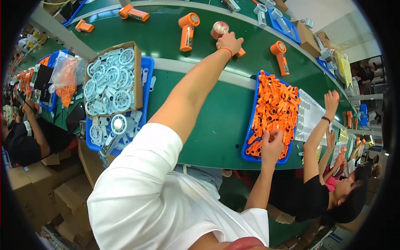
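Observation:
My left arm stretches across the green bench to the far conveyor. There my left hand (229, 43) is closed round the middle of an orange handheld fan (219, 29); its round head shows on one side and the handle end on the other. My right hand (271, 144) is held over the near part of a blue tray (245, 155) full of small orange plastic parts (275, 104). Its fingers are curled together, and whatever may be between them cannot be made out.
More orange fans (188, 32) lie spaced along the green conveyor (160, 35). At left, a cardboard box (137, 79) of pale blue fan parts stands on a blue tray (146, 68). A co-worker's hand (331, 102) reaches in at right, beside a white moulded tray (309, 112).

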A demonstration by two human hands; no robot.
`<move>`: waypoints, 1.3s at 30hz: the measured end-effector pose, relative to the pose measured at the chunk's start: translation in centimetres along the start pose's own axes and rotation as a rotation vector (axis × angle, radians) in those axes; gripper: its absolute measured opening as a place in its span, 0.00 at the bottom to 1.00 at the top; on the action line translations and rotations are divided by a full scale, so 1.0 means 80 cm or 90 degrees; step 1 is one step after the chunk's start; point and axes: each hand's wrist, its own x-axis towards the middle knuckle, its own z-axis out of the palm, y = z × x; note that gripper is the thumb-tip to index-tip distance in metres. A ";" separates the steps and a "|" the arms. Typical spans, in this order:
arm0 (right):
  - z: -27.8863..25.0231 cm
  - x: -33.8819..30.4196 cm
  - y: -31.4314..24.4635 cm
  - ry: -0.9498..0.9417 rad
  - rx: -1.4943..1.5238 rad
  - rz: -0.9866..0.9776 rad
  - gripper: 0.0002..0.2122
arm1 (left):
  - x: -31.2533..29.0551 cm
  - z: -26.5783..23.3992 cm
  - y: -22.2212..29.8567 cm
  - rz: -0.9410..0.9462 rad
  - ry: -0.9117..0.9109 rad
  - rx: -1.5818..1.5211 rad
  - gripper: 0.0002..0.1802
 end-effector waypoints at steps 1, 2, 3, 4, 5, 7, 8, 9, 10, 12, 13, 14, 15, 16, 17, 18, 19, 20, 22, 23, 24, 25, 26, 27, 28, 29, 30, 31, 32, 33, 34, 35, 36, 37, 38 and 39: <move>-0.001 -0.008 -0.008 -0.007 0.003 0.001 0.08 | -0.006 -0.003 -0.007 -0.006 -0.005 -0.058 0.21; -0.002 -0.018 -0.019 -0.083 0.205 -0.022 0.09 | -0.014 -0.008 -0.023 0.036 -0.016 -0.147 0.17; -0.005 -0.029 -0.033 -0.154 0.406 -0.040 0.11 | -0.036 -0.020 -0.026 0.032 -0.018 -0.142 0.17; 0.001 -0.037 -0.034 -0.259 0.452 -0.037 0.13 | -0.070 -0.040 -0.022 0.075 0.018 -0.210 0.16; 0.010 -0.045 -0.036 -0.368 0.499 -0.039 0.14 | -0.103 -0.065 -0.023 0.117 0.060 -0.274 0.16; 0.030 -0.058 -0.049 -0.442 0.570 -0.006 0.13 | -0.169 -0.109 -0.040 0.192 0.047 -0.448 0.18; 0.044 -0.064 -0.045 -0.451 0.595 0.006 0.12 | -0.202 -0.122 -0.049 0.244 0.049 -0.421 0.22; 0.060 -0.067 -0.041 -0.462 0.621 0.017 0.10 | -0.232 -0.131 -0.061 0.296 0.052 -0.392 0.25; 0.072 -0.071 -0.039 -0.459 0.628 -0.022 0.09 | -0.263 -0.132 -0.077 0.213 -0.072 -0.560 0.28; 0.091 -0.076 -0.035 -0.451 0.575 -0.052 0.09 | -0.312 -0.132 -0.106 0.114 -0.203 -0.722 0.31; 0.097 -0.086 -0.032 -0.441 0.517 -0.085 0.09 | -0.340 -0.130 -0.118 0.055 -0.264 -0.866 0.31; 0.104 -0.086 -0.028 -0.407 0.504 -0.136 0.10 | -0.364 -0.128 -0.128 -0.011 -0.323 -1.008 0.32; 0.107 -0.089 -0.028 -0.411 0.503 -0.122 0.10 | -0.384 -0.127 -0.138 -0.026 -0.329 -1.009 0.32; 0.107 -0.091 -0.029 -0.394 0.464 -0.105 0.09 | -0.400 -0.127 -0.146 -0.107 -0.349 -1.037 0.31; 0.102 -0.097 -0.029 -0.376 0.425 -0.088 0.08 | -0.414 -0.126 -0.154 -0.189 -0.370 -1.062 0.30; 0.096 -0.103 -0.039 -0.377 0.425 -0.083 0.08 | -0.422 -0.124 -0.160 -0.197 -0.360 -1.031 0.27; 0.090 -0.109 -0.056 -0.361 0.573 -0.011 0.08 | -0.426 -0.123 -0.160 -0.199 -0.364 -1.031 0.27; 0.083 -0.112 -0.067 -0.338 0.720 0.062 0.08 | -0.430 -0.121 -0.160 -0.190 -0.345 -0.978 0.26; 0.074 -0.108 -0.071 -0.365 0.734 0.029 0.09 | -0.432 -0.122 -0.157 -0.180 -0.324 -0.923 0.26; 0.071 -0.105 -0.071 -0.392 0.748 -0.007 0.10 | -0.431 -0.122 -0.152 -0.165 -0.308 -0.905 0.26; 0.070 -0.103 -0.070 -0.394 0.749 -0.005 0.10 | -0.429 -0.122 -0.149 -0.152 -0.291 -0.887 0.25; 0.070 -0.100 -0.069 -0.392 0.693 -0.039 0.11 | -0.426 -0.121 -0.149 -0.154 -0.289 -0.887 0.25; 0.071 -0.098 -0.068 -0.390 0.636 -0.072 0.11 | -0.422 -0.120 -0.150 -0.137 -0.299 -0.892 0.26; 0.075 -0.097 -0.065 -0.394 0.632 -0.069 0.11 | -0.421 -0.119 -0.150 -0.122 -0.312 -0.902 0.26; 0.082 -0.095 -0.060 -0.391 0.562 0.014 0.10 | -0.420 -0.119 -0.150 -0.127 -0.310 -0.906 0.26; 0.086 -0.096 -0.057 -0.388 0.490 0.096 0.08 | -0.420 -0.120 -0.150 -0.116 -0.323 -0.890 0.25; 0.087 -0.099 -0.058 -0.399 0.485 0.095 0.08 | -0.420 -0.119 -0.152 -0.106 -0.328 -0.874 0.25; 0.089 -0.103 -0.061 -0.288 0.341 -0.034 0.08 | -0.422 -0.118 -0.154 -0.114 -0.319 -0.880 0.25; 0.090 -0.106 -0.061 -0.177 0.197 -0.161 0.07 | -0.424 -0.117 -0.156 -0.123 -0.312 -0.868 0.25; 0.092 -0.106 -0.057 -0.187 0.196 -0.165 0.07 | -0.427 -0.118 -0.159 -0.131 -0.306 -0.854 0.25; 0.094 -0.103 -0.045 -0.140 0.114 -0.257 0.08 | -0.430 -0.117 -0.162 -0.138 -0.296 -0.858 0.25; 0.094 -0.100 -0.037 -0.090 0.033 -0.349 0.09 | -0.432 -0.116 -0.164 -0.150 -0.296 -0.860 0.26; 0.089 -0.101 -0.035 -0.088 0.019 -0.337 0.10 | -0.433 -0.115 -0.166 -0.161 -0.300 -0.862 0.26; 0.081 -0.099 -0.036 -0.108 -0.002 -0.364 0.09 | -0.435 -0.113 -0.170 -0.167 -0.289 -0.865 0.26; 0.069 -0.096 -0.041 -0.127 -0.023 -0.392 0.09 | -0.436 -0.111 -0.174 -0.175 -0.290 -0.872 0.26; 0.056 -0.093 -0.048 -0.196 -0.004 -0.416 0.11 | -0.437 -0.110 -0.176 -0.182 -0.295 -0.878 0.25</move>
